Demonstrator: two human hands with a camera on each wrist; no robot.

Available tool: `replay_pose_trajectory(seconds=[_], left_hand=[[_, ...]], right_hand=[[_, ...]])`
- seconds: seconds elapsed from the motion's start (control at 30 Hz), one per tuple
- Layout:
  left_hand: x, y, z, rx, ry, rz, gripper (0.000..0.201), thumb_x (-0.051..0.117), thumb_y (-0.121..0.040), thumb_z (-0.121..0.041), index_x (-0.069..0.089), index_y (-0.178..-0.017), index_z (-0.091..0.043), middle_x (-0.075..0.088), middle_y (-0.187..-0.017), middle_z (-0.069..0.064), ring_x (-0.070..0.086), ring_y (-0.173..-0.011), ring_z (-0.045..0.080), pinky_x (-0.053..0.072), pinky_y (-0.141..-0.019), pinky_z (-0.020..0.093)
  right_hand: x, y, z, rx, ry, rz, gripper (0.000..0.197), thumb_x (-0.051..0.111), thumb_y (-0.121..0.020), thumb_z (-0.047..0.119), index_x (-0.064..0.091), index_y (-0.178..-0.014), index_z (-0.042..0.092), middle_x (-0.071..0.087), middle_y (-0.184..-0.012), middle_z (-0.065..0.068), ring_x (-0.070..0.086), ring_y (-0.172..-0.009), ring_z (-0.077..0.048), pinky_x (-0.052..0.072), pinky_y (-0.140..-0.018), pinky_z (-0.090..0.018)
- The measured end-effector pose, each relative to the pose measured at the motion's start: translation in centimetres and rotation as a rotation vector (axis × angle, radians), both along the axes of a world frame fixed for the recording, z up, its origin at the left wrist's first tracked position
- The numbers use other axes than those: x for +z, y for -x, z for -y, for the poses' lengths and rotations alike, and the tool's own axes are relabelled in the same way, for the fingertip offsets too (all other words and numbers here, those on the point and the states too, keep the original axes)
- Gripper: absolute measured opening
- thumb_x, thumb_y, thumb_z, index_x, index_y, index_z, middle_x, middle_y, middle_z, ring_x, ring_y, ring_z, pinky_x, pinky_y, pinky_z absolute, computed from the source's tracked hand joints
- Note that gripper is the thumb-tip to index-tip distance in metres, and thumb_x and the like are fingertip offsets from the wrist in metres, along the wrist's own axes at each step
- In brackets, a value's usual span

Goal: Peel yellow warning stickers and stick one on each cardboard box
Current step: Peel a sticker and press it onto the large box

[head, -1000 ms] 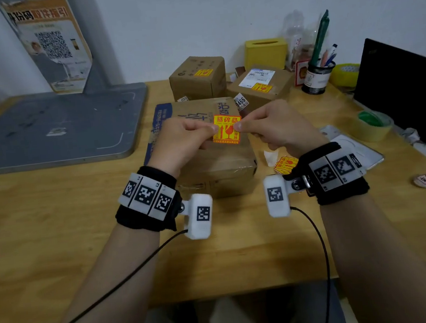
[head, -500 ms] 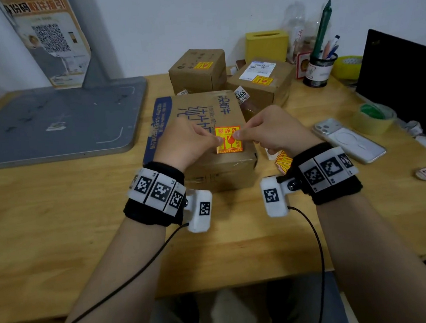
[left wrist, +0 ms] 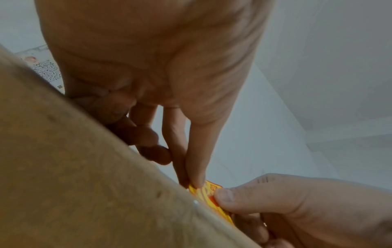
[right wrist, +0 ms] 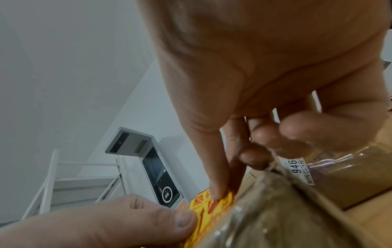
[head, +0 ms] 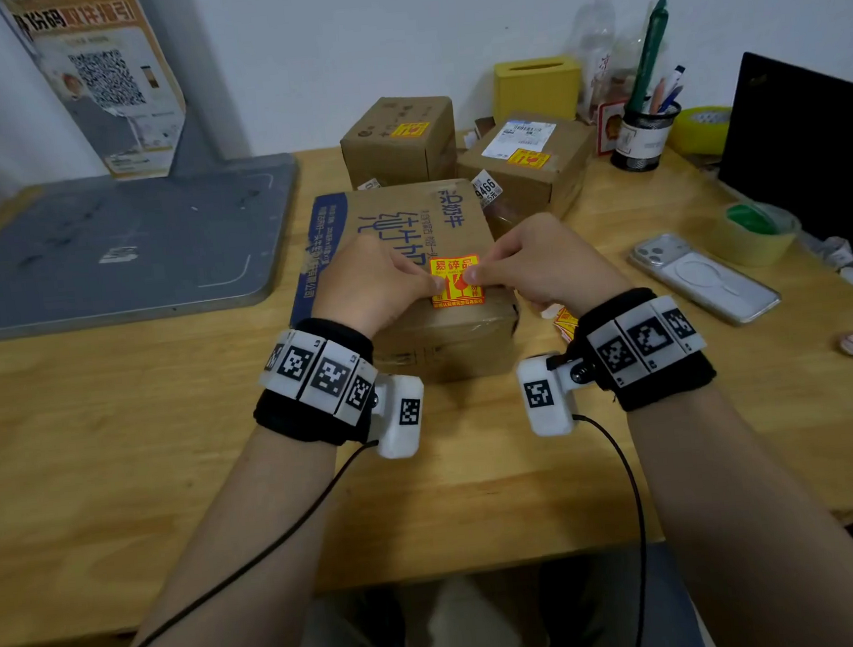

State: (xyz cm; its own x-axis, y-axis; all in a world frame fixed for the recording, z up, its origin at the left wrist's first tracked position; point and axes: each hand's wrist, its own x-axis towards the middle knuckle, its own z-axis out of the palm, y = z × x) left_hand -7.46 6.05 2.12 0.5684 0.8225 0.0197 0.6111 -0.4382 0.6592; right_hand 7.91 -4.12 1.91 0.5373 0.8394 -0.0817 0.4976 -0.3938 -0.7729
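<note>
A yellow and red warning sticker (head: 456, 282) lies on top of the large cardboard box (head: 400, 222), near its front edge. My left hand (head: 434, 284) pinches the sticker's left edge and my right hand (head: 474, 275) pinches its right edge. The left wrist view shows the left thumb and forefinger (left wrist: 192, 182) meeting on the sticker (left wrist: 208, 193). In the right wrist view the right thumb and forefinger (right wrist: 220, 193) do the same on the sticker (right wrist: 203, 211). Two smaller boxes behind, one (head: 398, 140) and another (head: 530, 180), each carry a yellow sticker. More stickers (head: 566, 321) lie by my right wrist.
A grey board (head: 108, 242) fills the table's left. On the right lie a phone (head: 704, 275), a tape roll (head: 757, 232) and a black screen (head: 811, 145). A pen cup (head: 645, 134) and a yellow tissue box (head: 538, 86) stand along the back wall.
Both hands have brought the sticker down from the air onto the top of the large box, toward its front edge.
</note>
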Motion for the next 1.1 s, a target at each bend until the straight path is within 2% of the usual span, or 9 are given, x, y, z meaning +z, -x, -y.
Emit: replay_pose_trajectory(seconds=[0.1,0.2,0.37,0.5,0.63,0.9,1.1], left_hand=[[-0.1,-0.1,-0.1,0.003,-0.005,-0.001,0.02,0.078,-0.083,-0.039,0.083,-0.093,-0.023,0.071,-0.089,-0.006,0.058,-0.093,0.01,0.04,-0.079,0.029],[-0.4,-0.1,-0.2,0.003,-0.025,-0.009,0.02,0.079,-0.081,-0.04,0.083,-0.091,-0.023,0.073,-0.09,-0.006,0.061,-0.096,0.011,0.042,-0.079,0.029],[-0.6,-0.2,-0.2,0.011,-0.046,-0.023,0.019,0.081,-0.079,-0.041,0.083,-0.088,-0.024,0.075,-0.089,-0.007,0.063,-0.096,0.011,0.044,-0.077,0.029],[-0.7,-0.3,-0.3,0.004,-0.062,-0.039,0.022,0.082,-0.078,-0.041,0.083,-0.091,-0.024,0.076,-0.09,-0.008,0.062,-0.094,0.009,0.044,-0.077,0.029],[-0.8,-0.3,-0.5,-0.01,-0.087,-0.041,0.023,0.082,-0.077,-0.04,0.084,-0.092,-0.023,0.07,-0.082,-0.011,0.061,-0.091,0.008,0.043,-0.076,0.028],[-1.2,-0.2,-0.6,-0.03,-0.104,-0.042,0.02,0.084,-0.074,-0.042,0.082,-0.084,-0.025,0.073,-0.083,-0.009,0.062,-0.089,0.009,0.042,-0.07,0.028],[-1.2,-0.3,-0.4,-0.027,-0.096,-0.037,0.022,0.084,-0.074,-0.042,0.081,-0.086,-0.025,0.07,-0.084,-0.011,0.061,-0.088,0.008,0.039,-0.065,0.025]], right_hand=[[-0.2,-0.1,-0.1,-0.008,0.001,0.004,0.021,0.081,-0.086,0.036,0.079,-0.087,0.015,0.05,-0.057,-0.005,0.035,-0.033,-0.009,0.034,-0.037,-0.02],[-0.3,-0.2,-0.3,-0.016,0.003,0.02,0.023,0.081,-0.085,0.037,0.079,-0.089,0.014,0.054,-0.062,-0.006,0.036,-0.032,-0.007,0.034,-0.037,-0.018],[-0.3,-0.1,-0.5,-0.019,0.014,0.047,0.021,0.081,-0.085,0.035,0.078,-0.088,0.015,0.053,-0.052,0.001,0.036,-0.025,-0.002,0.033,-0.036,-0.018],[-0.3,0.0,-0.7,-0.018,0.021,0.106,0.019,0.082,-0.083,0.037,0.079,-0.085,0.018,0.057,-0.052,0.002,0.042,-0.031,-0.006,0.036,-0.042,-0.023],[-0.3,0.1,-0.6,-0.002,0.023,0.123,0.021,0.085,-0.081,0.036,0.078,-0.083,0.016,0.066,-0.065,-0.003,0.051,-0.046,-0.015,0.039,-0.048,-0.026],[-0.4,0.2,-0.2,0.005,0.042,0.133,0.023,0.089,-0.075,0.033,0.079,-0.088,0.017,0.062,-0.065,0.008,0.047,-0.051,-0.003,0.034,-0.049,-0.024],[-0.3,0.4,-0.1,-0.018,0.062,0.117,0.022,0.089,-0.075,0.034,0.076,-0.082,0.019,0.058,-0.059,0.002,0.045,-0.043,-0.012,0.038,-0.046,-0.026]])
